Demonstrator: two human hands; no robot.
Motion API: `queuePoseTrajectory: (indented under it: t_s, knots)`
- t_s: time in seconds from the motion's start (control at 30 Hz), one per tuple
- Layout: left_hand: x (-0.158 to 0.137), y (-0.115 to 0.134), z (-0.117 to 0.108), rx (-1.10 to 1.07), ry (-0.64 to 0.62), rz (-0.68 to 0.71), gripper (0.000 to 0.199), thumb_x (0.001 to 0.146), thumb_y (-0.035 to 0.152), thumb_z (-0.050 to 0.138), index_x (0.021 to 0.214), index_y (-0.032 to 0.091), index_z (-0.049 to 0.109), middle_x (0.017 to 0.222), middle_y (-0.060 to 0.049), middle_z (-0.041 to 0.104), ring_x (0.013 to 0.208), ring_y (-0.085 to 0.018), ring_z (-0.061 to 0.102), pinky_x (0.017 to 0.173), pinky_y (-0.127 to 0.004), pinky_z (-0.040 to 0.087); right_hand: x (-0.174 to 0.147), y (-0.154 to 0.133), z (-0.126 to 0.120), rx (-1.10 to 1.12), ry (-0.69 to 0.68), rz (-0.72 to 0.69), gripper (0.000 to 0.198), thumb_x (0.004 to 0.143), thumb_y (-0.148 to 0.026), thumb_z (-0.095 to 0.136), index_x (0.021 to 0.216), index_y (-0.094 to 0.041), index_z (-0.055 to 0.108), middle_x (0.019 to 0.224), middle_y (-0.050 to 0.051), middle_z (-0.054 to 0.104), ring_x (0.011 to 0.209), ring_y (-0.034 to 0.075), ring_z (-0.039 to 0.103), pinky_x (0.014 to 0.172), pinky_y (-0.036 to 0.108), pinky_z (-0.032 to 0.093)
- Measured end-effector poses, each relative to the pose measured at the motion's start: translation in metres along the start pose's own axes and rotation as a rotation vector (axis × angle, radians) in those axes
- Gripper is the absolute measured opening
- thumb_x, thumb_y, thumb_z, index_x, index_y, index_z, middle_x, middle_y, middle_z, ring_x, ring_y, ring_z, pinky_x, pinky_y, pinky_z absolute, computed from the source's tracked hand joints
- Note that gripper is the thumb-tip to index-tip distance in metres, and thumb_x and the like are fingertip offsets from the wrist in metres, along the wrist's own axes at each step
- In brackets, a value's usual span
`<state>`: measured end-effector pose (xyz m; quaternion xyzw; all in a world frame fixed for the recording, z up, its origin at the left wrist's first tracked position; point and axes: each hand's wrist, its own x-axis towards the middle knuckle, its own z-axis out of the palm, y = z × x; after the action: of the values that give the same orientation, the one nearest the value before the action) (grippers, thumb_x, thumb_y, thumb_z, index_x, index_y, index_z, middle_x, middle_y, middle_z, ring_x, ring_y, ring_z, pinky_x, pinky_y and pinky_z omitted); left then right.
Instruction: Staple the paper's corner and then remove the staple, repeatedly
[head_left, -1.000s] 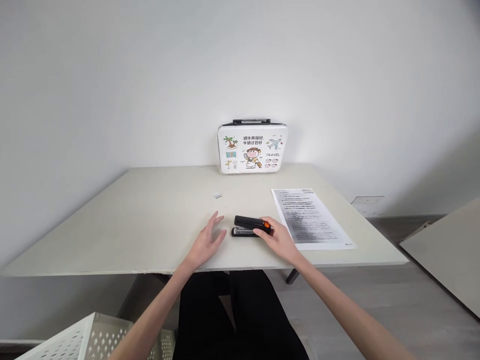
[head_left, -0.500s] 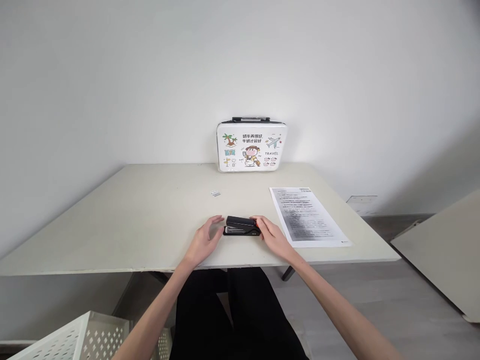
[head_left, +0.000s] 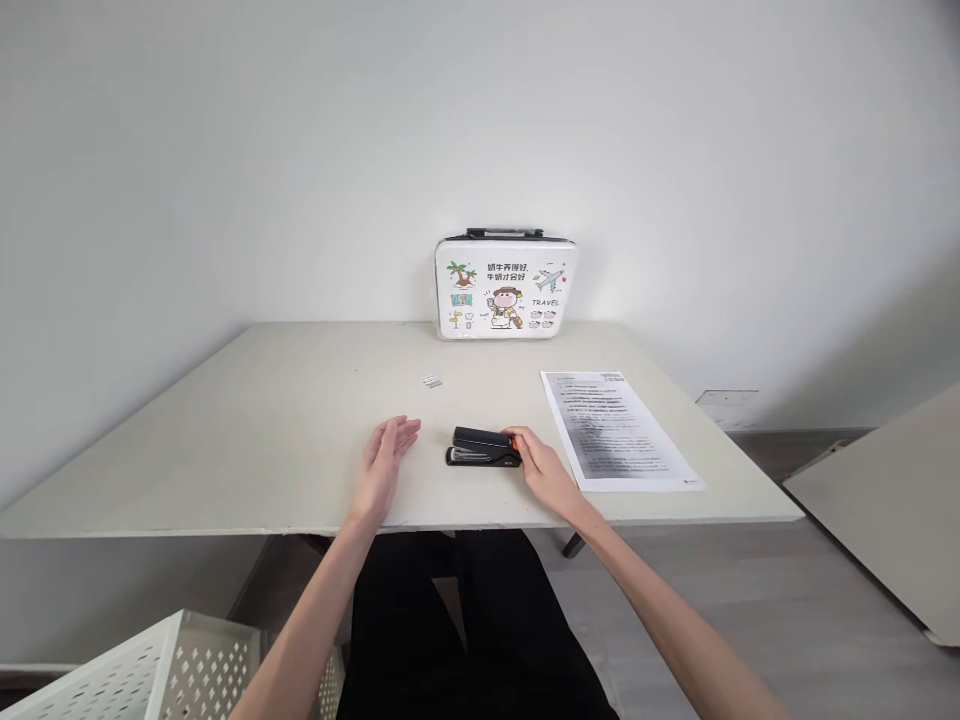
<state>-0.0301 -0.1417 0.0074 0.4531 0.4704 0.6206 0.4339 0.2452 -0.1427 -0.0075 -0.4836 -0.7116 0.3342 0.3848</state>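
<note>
A black stapler [head_left: 481, 447] lies near the table's front edge, its nose pointing left and an orange-red part showing at its rear end. My right hand [head_left: 546, 472] grips that rear end, fingers closed around it. To the left of the stapler, and apart from it, my left hand [head_left: 384, 470] rests by the table with fingers stretched out, holding nothing. Beyond the hands lie a few small silvery staple strips [head_left: 432, 381]. A printed sheet of paper [head_left: 619, 430] is flat on the table, right of my right hand.
A white case [head_left: 506, 290] with cartoon prints and a black handle stands at the back of the table [head_left: 225, 440], against the wall. Below the table at left is a white perforated basket [head_left: 202, 665]. A pale panel [head_left: 885, 510] stands at the right.
My left hand has moved left, away from the stapler's nose, and its fingers have straightened. My right hand stays on the stapler's rear end. The view has shifted slightly.
</note>
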Motion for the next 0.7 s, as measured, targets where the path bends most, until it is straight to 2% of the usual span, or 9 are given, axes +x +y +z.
queuePoseTrajectory:
  t_s: [0.2,0.47,0.6,0.7]
  knots:
    - [0.000,-0.002,0.000,-0.120,0.057,-0.024,0.044,0.099,0.055,0.058,0.112,0.014,0.067,0.120,-0.017,0.074,0.127,-0.030,0.064,0.118,-0.050,0.042,0.002,0.007,0.001,-0.057,-0.008,-0.044,0.049,0.107,-0.052,0.023,0.126,-0.026,0.059,0.076,0.002,0.061,0.077,0.025,0.064,0.081,0.039,0.050]
    - [0.000,-0.008,-0.001,-0.087,0.070,-0.005,0.039,0.098,0.055,0.061,0.108,0.018,0.071,0.122,-0.015,0.074,0.130,-0.029,0.062,0.118,-0.047,0.039,0.001,-0.001,0.000,-0.032,-0.005,-0.044,0.049,0.107,-0.052,0.026,0.126,-0.025,0.062,0.086,0.004,0.068,0.085,0.025,0.067,0.082,0.038,0.051]
    - [-0.001,-0.009,-0.001,-0.091,0.039,-0.010,0.040,0.098,0.054,0.061,0.109,0.018,0.072,0.121,-0.015,0.074,0.128,-0.029,0.063,0.118,-0.045,0.040,-0.001,-0.004,0.002,-0.033,-0.046,-0.018,0.043,0.101,-0.055,0.047,0.128,-0.025,0.061,0.106,0.006,0.072,0.082,0.024,0.066,0.077,0.037,0.053]
    - [-0.003,-0.006,0.000,-0.073,0.004,-0.039,0.035,0.099,0.051,0.062,0.107,0.018,0.073,0.122,-0.014,0.074,0.127,-0.028,0.064,0.117,-0.042,0.040,-0.001,-0.003,0.004,-0.063,-0.041,-0.019,0.041,0.095,-0.051,0.061,0.125,-0.023,0.063,0.108,0.006,0.073,0.078,0.023,0.066,0.073,0.037,0.054]
